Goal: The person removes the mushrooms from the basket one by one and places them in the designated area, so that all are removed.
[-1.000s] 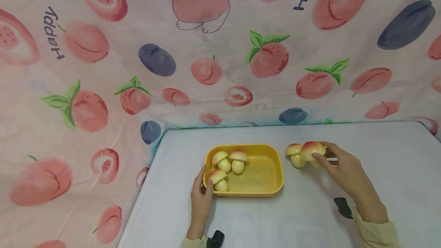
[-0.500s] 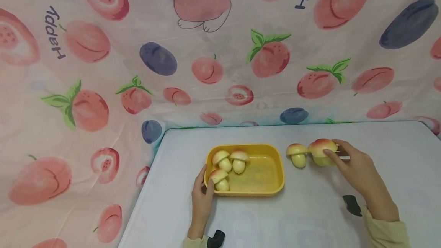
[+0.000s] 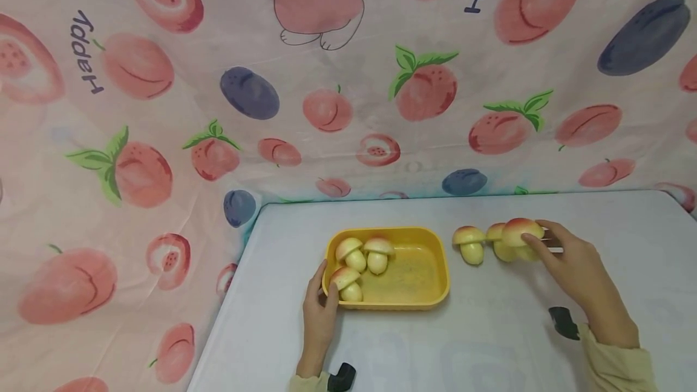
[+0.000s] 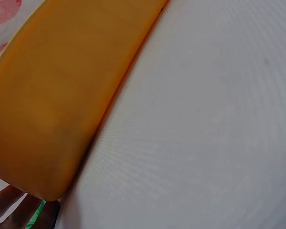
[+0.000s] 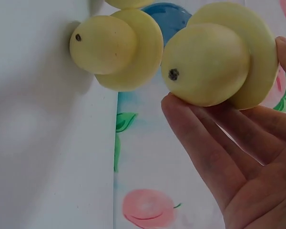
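Note:
My right hand (image 3: 579,265) holds a mushroom (image 3: 521,233) with a reddish-yellow cap between thumb and fingers. In the right wrist view this held mushroom (image 5: 205,64) shows its pale stem base with a dark spot, raised off the table. Just left of it, another mushroom (image 3: 498,250) stands on the table, partly covered by the held one. A further mushroom (image 3: 471,253) stands beside that. My left hand (image 3: 318,316) grips the left end of a yellow tray (image 3: 416,304), thumb at the rim. Three similar mushrooms (image 3: 377,264) lie in the tray's left half.
The white table (image 3: 403,349) ends at the back against a fruit-printed cloth (image 3: 348,65), which also hangs on the left. In the left wrist view the tray's long outer wall (image 4: 62,95) stands on the table.
My right hand has moved right with the held mushroom, bringing more of the mushroom behind it into view. The left hand and tray stay in place.

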`<state>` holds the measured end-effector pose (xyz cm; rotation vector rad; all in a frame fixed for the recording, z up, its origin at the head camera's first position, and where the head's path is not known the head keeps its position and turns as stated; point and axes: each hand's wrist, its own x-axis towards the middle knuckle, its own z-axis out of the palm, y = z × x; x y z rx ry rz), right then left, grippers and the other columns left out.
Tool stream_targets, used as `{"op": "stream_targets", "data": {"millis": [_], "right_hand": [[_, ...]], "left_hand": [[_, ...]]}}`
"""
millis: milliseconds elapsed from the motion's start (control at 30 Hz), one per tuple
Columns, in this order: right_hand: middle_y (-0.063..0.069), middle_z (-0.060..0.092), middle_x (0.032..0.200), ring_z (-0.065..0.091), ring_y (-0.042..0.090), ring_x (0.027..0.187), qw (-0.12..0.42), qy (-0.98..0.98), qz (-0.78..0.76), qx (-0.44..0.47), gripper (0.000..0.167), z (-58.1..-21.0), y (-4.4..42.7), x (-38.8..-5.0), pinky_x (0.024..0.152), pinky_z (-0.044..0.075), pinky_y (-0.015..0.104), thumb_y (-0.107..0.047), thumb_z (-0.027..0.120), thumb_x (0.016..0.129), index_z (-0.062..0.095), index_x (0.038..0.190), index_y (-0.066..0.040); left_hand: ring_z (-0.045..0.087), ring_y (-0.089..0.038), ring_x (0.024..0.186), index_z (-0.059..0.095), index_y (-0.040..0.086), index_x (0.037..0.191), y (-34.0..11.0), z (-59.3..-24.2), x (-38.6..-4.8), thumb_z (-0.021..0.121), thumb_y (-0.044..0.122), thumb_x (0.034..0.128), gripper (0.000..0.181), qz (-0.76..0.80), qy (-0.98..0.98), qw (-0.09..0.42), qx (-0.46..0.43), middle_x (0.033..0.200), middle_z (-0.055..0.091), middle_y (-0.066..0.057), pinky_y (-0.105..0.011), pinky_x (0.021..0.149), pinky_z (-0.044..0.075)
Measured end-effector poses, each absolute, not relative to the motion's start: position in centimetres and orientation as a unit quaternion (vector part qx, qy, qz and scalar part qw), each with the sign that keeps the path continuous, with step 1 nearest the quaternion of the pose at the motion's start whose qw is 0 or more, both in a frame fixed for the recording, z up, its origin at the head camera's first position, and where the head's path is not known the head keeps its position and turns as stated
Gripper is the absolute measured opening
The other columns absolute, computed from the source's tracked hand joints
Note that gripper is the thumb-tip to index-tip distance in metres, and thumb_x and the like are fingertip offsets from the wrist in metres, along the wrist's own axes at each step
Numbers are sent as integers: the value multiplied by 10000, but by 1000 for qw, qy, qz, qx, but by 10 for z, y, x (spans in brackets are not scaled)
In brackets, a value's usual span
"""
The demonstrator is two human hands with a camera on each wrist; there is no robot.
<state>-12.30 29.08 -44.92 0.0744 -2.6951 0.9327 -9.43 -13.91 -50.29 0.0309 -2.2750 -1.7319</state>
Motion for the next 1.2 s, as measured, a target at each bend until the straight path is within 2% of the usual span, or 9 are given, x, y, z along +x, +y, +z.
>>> {"op": "stream_targets", "data": {"millis": [467,867,1200], "right_hand": [[364,626,1133,611,547,1005,122,-939,323,8,547,-457,306,-129,771,468,647,-344,560,1017,498,1332,99],[394,601,1151,593,560,1015,113,-941,318,-10,574,-461,318,-135,753,467,646,-366,540,1022,478,1338,109],[379,629,1115,612,538,992,134,-937,322,-25,564,-467,324,-143,725,468,618,-370,580,1002,517,1317,94]], "left_hand": [[469,-303,1331,477,37,1456,-137,-502,-93,556,87,1010,456,-600,-785,153,14,1468,490,-145,-161,948,429],[436,-301,1369,451,18,1470,-136,-502,-95,548,83,1014,471,-596,-789,147,10,1493,464,-157,-184,968,437],[443,-312,1360,445,13,1472,-135,-501,-96,544,77,1015,473,-598,-788,148,7,1498,456,-165,-188,947,451]]}}
